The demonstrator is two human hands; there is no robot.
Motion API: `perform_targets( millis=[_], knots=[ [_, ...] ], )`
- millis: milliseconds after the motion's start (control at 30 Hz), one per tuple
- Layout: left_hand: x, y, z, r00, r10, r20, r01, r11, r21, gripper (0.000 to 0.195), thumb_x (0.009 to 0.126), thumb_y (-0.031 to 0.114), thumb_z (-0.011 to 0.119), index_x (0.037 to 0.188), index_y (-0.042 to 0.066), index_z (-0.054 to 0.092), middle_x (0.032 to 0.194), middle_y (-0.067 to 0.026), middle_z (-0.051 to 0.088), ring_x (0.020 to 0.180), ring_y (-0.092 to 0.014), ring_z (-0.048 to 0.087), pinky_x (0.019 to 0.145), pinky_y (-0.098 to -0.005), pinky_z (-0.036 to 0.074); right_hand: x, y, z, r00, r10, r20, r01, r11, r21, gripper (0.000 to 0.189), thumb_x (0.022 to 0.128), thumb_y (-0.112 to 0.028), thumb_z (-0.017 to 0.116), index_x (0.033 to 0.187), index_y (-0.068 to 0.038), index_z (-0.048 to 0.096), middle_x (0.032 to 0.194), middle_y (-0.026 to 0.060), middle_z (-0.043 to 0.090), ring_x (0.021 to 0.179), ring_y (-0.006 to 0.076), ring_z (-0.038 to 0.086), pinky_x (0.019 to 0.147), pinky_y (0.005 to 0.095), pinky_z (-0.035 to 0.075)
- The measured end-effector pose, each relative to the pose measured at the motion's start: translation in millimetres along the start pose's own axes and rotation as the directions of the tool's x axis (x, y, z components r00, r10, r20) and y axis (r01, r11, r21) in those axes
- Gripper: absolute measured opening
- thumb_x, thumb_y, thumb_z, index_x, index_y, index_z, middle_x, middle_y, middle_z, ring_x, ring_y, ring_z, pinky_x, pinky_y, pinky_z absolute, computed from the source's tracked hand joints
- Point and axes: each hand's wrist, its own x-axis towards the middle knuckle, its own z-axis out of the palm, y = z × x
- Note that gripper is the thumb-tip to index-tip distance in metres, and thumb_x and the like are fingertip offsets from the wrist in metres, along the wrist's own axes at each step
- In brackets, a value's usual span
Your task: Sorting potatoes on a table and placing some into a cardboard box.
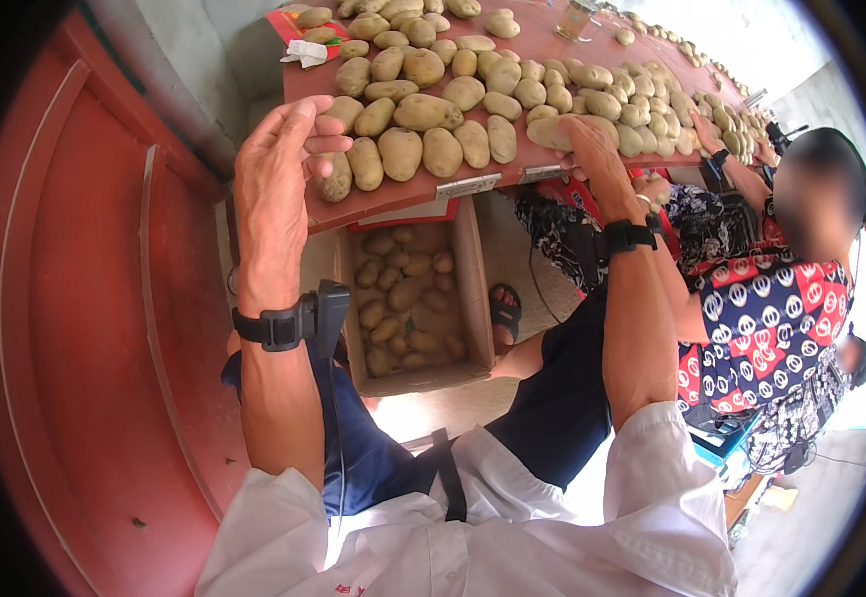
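Observation:
My left hand (283,160) is raised at the near left corner of a red-brown table (395,200), fingers apart and slightly curled. It holds nothing and is nearest to a potato (337,183) at the left end of the front row. At the table's front edge, my right hand (595,160) grips the right end of a long potato (547,133), with the thumb on the near side and the fingers over the top. Rows of potatoes (401,154) lie between my hands, and many more are spread behind them. Black bands with devices circle both my wrists.
Under the table stands a cardboard box (481,298) with several potatoes inside. To my right a person (768,328) sits close, one hand (705,134) at the potatoes. A glass mug (573,21) and crumpled tissue (304,52) rest on the table. A red door (97,298) borders my left.

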Motion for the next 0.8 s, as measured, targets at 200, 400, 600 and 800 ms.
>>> perform_targets(
  millis=[200, 400, 600, 800],
  knots=[
    [12, -10, -3, 1.0, 0.013, -0.009, -0.013, 1.0, -0.005, 0.032, 0.106, 0.026, 0.06, 0.12, -0.002, 0.067, 0.095, -0.0059, 0.07, 0.085, -0.013, 0.068, 0.067, -0.0249, 0.047, -22, -46, -1, 0.991, 0.071, 0.111, -0.107, 0.924, 0.367, 0.033, 0.101, -0.034, 0.055, 0.108, -0.004, 0.065, 0.09, 0.0029, 0.064, 0.071, 0.011, 0.06, 0.056, 0.0249, 0.044],
    [26, -27, -5, 1.0, 0.002, -0.01, -0.002, 0.999, 0.042, 0.032, 0.106, 0.024, 0.059, 0.12, -0.003, 0.067, 0.1, -0.0081, 0.071, 0.09, -0.015, 0.069, 0.069, -0.026, 0.049, -20, -51, 17, 0.928, -0.045, 0.37, -0.134, 0.885, 0.446, 0.042, 0.095, -0.034, 0.064, 0.121, -0.002, 0.067, 0.095, 0.0031, 0.069, 0.07, 0.0083, 0.059, 0.056, 0.0222, 0.04],
    [36, -29, 8, 0.999, 0.011, -0.031, -0.01, 1.0, 0.021, 0.028, 0.107, 0.023, 0.058, 0.114, -0.002, 0.067, 0.089, -0.0051, 0.068, 0.076, -0.013, 0.066, 0.061, -0.0223, 0.047, -39, -65, 32, 0.711, -0.119, 0.693, -0.012, 0.983, 0.181, 0.046, 0.094, -0.027, 0.062, 0.134, -0.005, 0.065, 0.1, 0.0014, 0.069, 0.075, 0.0077, 0.062, 0.058, 0.0212, 0.044],
    [39, -28, 13, 0.999, 0.051, -0.007, -0.051, 0.996, 0.066, 0.028, 0.107, 0.023, 0.057, 0.114, -0.001, 0.068, 0.089, -0.0049, 0.069, 0.077, -0.013, 0.067, 0.062, -0.0227, 0.047, -48, -78, 53, 0.532, -0.063, 0.844, 0.193, 0.98, -0.049, 0.041, 0.09, -0.025, 0.063, 0.127, -0.01, 0.068, 0.098, 0.0017, 0.07, 0.074, 0.0113, 0.064, 0.061, 0.0271, 0.047]
  ],
)
